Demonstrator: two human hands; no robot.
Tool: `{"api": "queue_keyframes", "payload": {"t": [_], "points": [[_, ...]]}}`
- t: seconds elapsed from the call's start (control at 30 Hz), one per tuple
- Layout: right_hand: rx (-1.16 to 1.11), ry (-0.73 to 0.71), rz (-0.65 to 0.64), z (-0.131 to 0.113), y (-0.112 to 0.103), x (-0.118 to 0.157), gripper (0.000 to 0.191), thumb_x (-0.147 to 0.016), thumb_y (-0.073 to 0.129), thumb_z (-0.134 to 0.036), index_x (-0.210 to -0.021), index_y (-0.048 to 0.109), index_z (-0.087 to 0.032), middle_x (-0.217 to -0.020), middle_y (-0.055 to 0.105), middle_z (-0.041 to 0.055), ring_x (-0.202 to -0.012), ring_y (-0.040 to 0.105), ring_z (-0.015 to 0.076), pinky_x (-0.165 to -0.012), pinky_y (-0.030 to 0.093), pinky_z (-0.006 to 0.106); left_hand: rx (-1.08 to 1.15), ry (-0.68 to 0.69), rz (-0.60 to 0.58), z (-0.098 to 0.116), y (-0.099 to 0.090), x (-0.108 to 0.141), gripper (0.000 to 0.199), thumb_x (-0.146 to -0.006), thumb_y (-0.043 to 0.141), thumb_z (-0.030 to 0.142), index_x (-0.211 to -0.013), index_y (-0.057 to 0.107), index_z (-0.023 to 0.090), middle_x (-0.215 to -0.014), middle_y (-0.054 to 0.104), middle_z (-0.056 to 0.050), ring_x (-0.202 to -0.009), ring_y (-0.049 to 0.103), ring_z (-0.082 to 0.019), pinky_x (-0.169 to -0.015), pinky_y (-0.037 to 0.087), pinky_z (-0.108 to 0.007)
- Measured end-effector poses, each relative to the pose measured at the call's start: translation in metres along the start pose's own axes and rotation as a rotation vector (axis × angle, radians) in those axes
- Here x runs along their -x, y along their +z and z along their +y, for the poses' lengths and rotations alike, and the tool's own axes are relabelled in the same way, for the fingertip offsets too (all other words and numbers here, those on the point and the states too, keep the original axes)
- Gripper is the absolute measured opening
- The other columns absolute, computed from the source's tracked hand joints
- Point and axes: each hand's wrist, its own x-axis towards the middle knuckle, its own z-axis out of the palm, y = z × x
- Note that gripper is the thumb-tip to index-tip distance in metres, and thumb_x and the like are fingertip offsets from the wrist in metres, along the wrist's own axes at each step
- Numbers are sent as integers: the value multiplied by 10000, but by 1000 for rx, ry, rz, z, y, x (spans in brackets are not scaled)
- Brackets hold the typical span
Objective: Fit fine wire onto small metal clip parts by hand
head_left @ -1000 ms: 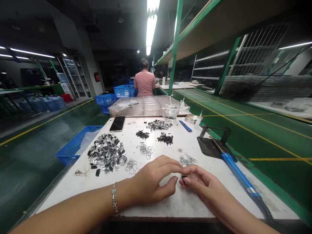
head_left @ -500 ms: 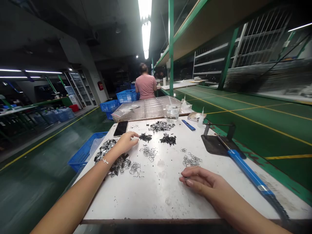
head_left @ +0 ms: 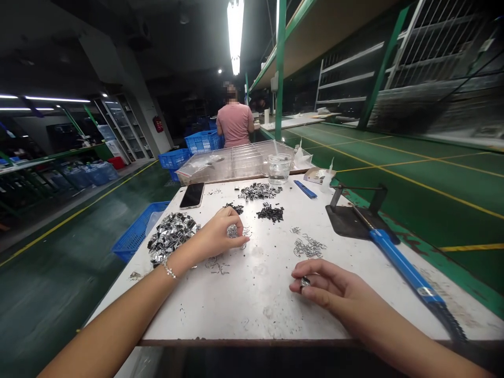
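Note:
My right hand [head_left: 331, 289] rests low over the front right of the white table [head_left: 220, 315]. A small shiny silver metal piece [head_left: 304, 282] sits between its thumb and fingers. My left hand [head_left: 220, 233], wearing a bracelet, arches over a pile of small bent wire pieces [head_left: 232, 231], partly hiding it. Its thumb and index fingertip come close together in a pinch; what is between them is too small to make out. Behind that hand lies a pile of small black parts [head_left: 236, 208]. Nearest my right hand is another pile of bent wire pieces [head_left: 309, 245].
A heap of silver metal pieces [head_left: 173, 236] lies left, below a phone [head_left: 192, 195]. Further back are more silver pieces [head_left: 258, 191], black parts [head_left: 271, 212], a jar of clear liquid [head_left: 279, 169] and a blue cutter [head_left: 305, 189]. A blue-handled tool [head_left: 405, 268] rests on a stand at right.
My left hand has moved from the black parts toward me and right, over the bent wire pieces. My right hand has turned slightly, showing its silver piece more. The view has tilted down.

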Motion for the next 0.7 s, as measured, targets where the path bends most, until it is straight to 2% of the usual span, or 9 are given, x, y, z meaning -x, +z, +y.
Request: {"api": "queue_keyframes", "payload": {"t": [0.1,0.33,0.53,0.63,0.7], "points": [[-24,13,-15,0,1,-1,189,-773,764,-309,-898,652,-224,-888,691,16,-928,653,181,-848,477,253,2,25,-127,-2,-3,2,239,-758,708,428,-853,621,227,-1036,462,-36,-1028,452,-223,-888,405,-359],[-3,-9,-83,4,-3,-1,198,-785,754,-287,-936,648,-213,-832,693,2,-711,616,105,-672,472,198,-16,82,-199,-11,1,-1,199,-808,673,407,-821,652,210,-1016,477,-44,-1041,430,-232,-904,393,-361],[-9,5,-34,4,-2,-3,208,-770,767,-285,-927,650,-216,-840,682,-2,-703,605,99,-659,469,188,-33,113,-173,-9,1,-2,121,-860,626,303,-810,636,193,-1010,485,-41,-994,427,-215,-883,392,-353],[-6,7,26,3,-2,-3,216,-752,782,-273,-914,647,-223,-790,652,-25,-704,593,92,-652,465,169,-18,118,-100,-8,0,-3,126,-856,630,321,-818,644,201,-997,488,-37,-990,427,-211,-886,392,-352],[2,5,43,3,-1,-3,223,-749,784,-273,-918,645,-228,-765,632,-33,-718,589,95,-659,466,164,-2,117,-94,-8,-1,-2,157,-813,677,364,-813,653,209,-988,490,-34,-997,429,-214,-889,394,-350]]}}
